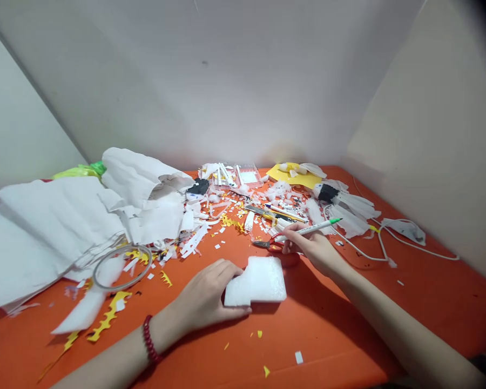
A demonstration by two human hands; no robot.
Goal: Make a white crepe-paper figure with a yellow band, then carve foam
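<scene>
Between the thumb and fingers of my left hand is a white foam block, its near edge stepped, held just above the orange tabletop. My right hand is closed around a white marker, whose green end points up and to the right. Its fingertips also meet the red handles of a pair of scissors. The scissor blades point left, behind the foam block. Whether the fingers pass through the handle loops is hard to see.
Large white sheets and a roll of clear tape or ring lie left. Paper scraps and a cutter cover the back middle. A yellow sheet, a tissue figure with a black band and a white cable lie right.
</scene>
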